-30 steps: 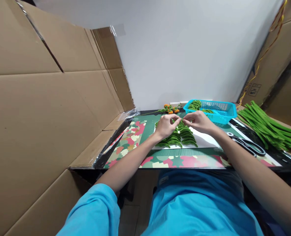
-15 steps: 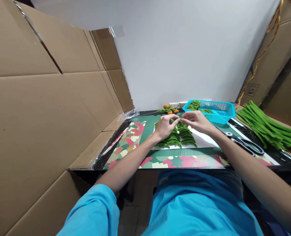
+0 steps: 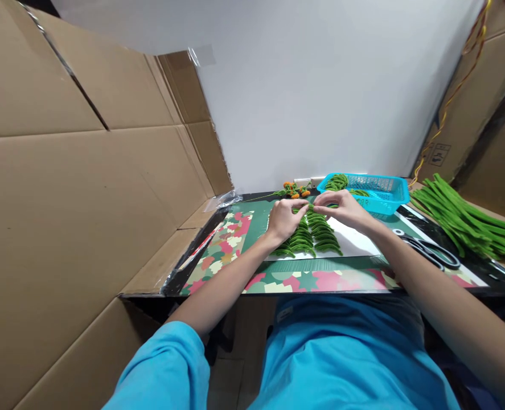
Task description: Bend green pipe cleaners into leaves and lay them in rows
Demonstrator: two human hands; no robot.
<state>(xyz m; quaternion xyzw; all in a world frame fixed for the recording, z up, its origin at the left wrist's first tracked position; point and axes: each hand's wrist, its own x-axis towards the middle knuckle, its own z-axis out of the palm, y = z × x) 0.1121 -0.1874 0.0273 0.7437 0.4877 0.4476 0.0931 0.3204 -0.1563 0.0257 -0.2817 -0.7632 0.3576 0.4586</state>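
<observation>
Short, curved green pipe-cleaner pieces (image 3: 325, 233) lie in neat columns on a white sheet (image 3: 357, 240). Over the far end of these columns my two hands meet, fingertips close together. My left hand (image 3: 283, 220) is closed in a pinch at one end of a small green pipe-cleaner piece (image 3: 311, 209). At its other end, the thumb and finger of my right hand (image 3: 343, 208) pinch the same piece. Part of the left-hand column is hidden behind my left hand.
A blue plastic basket (image 3: 386, 204) with curved green pieces stands behind my right hand. Long green pipe cleaners (image 3: 466, 219) lie in a bundle at the right, beside black-handled scissors (image 3: 434, 253). Orange flowers (image 3: 297, 191) rest at the back. Cardboard (image 3: 107, 199) walls the left side.
My fingertips have moved slightly down and apart, and the small green piece between them shows more clearly. The laid-out columns look the same.
</observation>
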